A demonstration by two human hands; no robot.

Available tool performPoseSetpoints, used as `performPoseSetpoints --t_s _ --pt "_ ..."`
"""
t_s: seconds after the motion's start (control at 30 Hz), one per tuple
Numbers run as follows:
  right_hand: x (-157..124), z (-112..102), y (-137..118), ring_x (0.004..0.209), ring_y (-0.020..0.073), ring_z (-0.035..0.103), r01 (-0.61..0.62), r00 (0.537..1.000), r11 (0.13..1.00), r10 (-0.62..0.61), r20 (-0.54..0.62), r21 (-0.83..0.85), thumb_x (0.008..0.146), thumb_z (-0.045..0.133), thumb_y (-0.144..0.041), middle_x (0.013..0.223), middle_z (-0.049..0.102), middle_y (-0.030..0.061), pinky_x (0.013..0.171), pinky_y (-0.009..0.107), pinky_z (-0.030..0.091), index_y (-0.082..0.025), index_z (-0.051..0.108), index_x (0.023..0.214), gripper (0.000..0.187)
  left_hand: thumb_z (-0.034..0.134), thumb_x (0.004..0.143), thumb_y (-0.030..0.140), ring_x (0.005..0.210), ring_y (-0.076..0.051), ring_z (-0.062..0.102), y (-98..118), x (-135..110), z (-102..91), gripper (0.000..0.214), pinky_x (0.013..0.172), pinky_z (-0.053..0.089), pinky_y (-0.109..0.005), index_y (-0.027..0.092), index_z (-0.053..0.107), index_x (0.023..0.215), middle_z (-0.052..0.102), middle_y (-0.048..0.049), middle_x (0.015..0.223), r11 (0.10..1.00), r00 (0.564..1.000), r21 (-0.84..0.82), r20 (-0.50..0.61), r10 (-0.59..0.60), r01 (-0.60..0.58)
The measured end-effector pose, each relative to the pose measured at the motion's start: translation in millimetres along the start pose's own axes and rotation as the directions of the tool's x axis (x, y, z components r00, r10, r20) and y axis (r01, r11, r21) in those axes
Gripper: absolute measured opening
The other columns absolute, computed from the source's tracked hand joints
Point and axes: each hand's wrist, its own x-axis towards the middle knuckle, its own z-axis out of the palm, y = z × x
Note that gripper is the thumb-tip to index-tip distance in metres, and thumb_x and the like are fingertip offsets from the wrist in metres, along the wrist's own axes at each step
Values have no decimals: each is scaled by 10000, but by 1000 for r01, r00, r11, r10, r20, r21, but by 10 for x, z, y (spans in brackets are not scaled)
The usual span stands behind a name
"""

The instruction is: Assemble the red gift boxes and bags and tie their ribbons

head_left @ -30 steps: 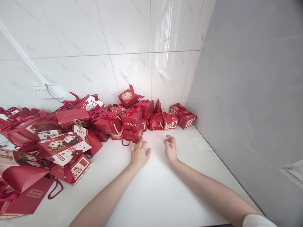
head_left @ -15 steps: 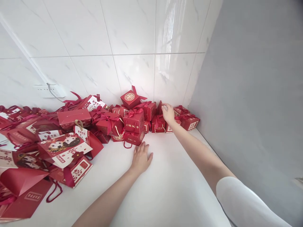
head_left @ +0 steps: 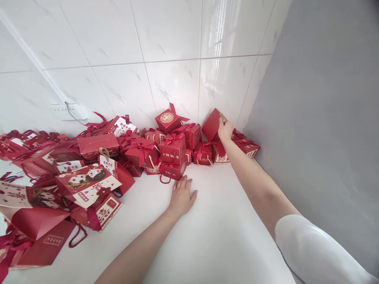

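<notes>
My right hand is closed on the edge of a red gift box, tilted up against the tiled wall. Only one plain red face of it shows; the rest is hidden behind my hand and the neighbouring boxes. Just below it sit a small ribbon-tied box with a rope handle and a box with white lettering panels. My left hand lies flat on the white tabletop, fingers stretched out. Its fingertips are at the foot of two stacked red boxes, and it holds nothing.
A large heap of red gift boxes with ribbons and cord handles covers the left side. A box with a round gold emblem tops the middle pile. Behind is the tiled wall with a socket strip; a grey wall stands at right.
My right hand has pulled the red gift box up from among the others, so more of its face shows. My left hand stays in the same place on the tabletop. The view has shifted slightly.
</notes>
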Motion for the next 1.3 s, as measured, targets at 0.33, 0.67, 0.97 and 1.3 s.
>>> performPoseSetpoints --t_s 0.33,0.67,0.97,1.3 --pt "-1062 -953 -81 947 221 668 334 926 753 -151 -345 567 923 571 -509 1018 718 69 849 357 513 -180 673 1070 375 416 967 512 1338 -281 490 -97 45 -54 521 1151 340 -498 170 482 1355 547 -151 1416 855 997 -518 -72 -23 -17" --pt "-2186 -471 -33 862 198 660 -3 959 711 -197 203 703 881 647 -460 926 718 31 769 323 542 -221 653 931 245 607 863 580 1402 -330 423 -125 5 -139 822 1138 395 -474 180 264 1494 373 -191 1554 428 981 -883 -175 82 -193" --pt "-2131 -593 -15 900 212 681 -31 890 701 -305 338 713 910 619 -460 984 729 40 794 346 561 -233 651 941 231 633 886 481 1229 -301 590 -166 -5 -145 618 1028 503 -430 174 450 1391 592 -158 1356 407 993 -906 -103 60 -119" --pt "-2047 -846 -61 806 213 705 27 809 715 -426 405 699 896 661 -387 870 737 30 760 367 554 -278 510 1244 394 632 861 510 1045 -265 656 -161 -28 -276 556 865 549 -352 158 567 1286 656 -138 1212 657 966 -711 -146 213 -252"
